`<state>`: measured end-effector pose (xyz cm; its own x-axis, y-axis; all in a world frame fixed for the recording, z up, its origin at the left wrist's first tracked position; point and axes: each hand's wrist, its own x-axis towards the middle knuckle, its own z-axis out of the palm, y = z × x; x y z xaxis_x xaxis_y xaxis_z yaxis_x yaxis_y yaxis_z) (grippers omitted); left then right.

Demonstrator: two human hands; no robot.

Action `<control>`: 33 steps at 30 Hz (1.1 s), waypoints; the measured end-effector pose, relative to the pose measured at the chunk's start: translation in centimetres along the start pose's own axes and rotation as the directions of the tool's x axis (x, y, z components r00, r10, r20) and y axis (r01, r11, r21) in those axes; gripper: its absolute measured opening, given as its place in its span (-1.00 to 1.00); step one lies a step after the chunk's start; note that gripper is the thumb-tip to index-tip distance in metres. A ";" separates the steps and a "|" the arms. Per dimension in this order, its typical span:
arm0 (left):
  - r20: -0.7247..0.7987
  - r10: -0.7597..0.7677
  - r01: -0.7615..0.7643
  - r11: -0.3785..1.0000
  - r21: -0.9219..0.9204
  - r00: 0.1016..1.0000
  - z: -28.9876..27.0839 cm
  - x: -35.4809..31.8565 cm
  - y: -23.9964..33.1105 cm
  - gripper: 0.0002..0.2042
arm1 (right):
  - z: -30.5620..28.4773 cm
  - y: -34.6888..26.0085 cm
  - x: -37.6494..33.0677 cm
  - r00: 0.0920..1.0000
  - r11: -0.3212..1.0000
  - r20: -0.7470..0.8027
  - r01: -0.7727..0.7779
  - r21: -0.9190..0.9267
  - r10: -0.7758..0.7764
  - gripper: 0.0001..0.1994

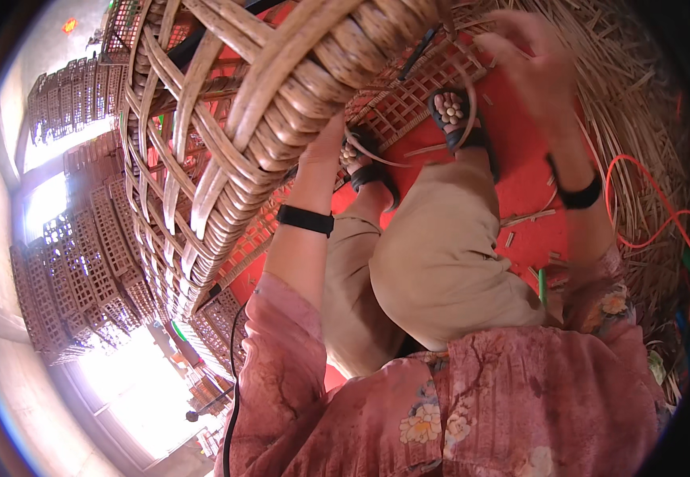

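Observation:
A large brown woven wicker basket (230, 163) fills the upper left, tilted, its thick wrapped rim (307, 83) slanting toward me. My left hand (326, 145) reaches up against the underside of that rim; its fingers are hidden behind the weave, so I cannot see how they grip. At the upper right my right hand (531, 67) is raised beside the basket, smeared by motion, and whether it holds a strand is unclear. A thin cane strip (473, 103) curves in a loop from near the rim down past my feet.
Red matting (523, 183) lies under my sandalled feet, with cut cane scraps (531, 216) on it. A flat open-weave panel (408, 99) rests ahead. Loose cane strips (631, 119) and an orange cord (653, 179) are at right. Stacked woven panels (79, 274) stand left.

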<state>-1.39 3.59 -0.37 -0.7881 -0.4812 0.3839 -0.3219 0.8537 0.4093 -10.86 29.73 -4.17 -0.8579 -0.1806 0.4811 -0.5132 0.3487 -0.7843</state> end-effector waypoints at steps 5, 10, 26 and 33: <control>-0.022 0.070 -0.072 0.993 -0.093 0.997 0.6 -0.3 1.7 -0.70 | 10.1 -2.7 -3.4 0.941 0.777 0.336 -0.182 0.602 -0.040 -0.57; -0.041 0.073 -0.084 0.880 -0.468 0.996 0.9 0.6 -1.1 -0.71 | 15.7 -3.8 -2.9 0.963 0.772 0.166 0.063 0.632 -0.214 -0.49; 0.177 0.004 -0.028 0.991 0.134 0.984 -0.4 0.1 0.8 -0.70 | 19.8 -5.7 -3.4 0.903 0.788 0.389 -0.371 0.491 0.183 -0.74; 0.122 0.067 -0.055 0.994 -0.098 0.990 -0.8 0.1 1.8 -0.62 | 17.6 -7.2 -3.2 0.922 0.909 0.354 -0.273 0.314 0.155 -0.87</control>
<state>-1.63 4.86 1.08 -0.8660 -0.3953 0.3063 -0.2253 0.8551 0.4669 -4.89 11.55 -6.92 -0.8802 -0.4378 0.1834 -0.2402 0.0774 -0.9676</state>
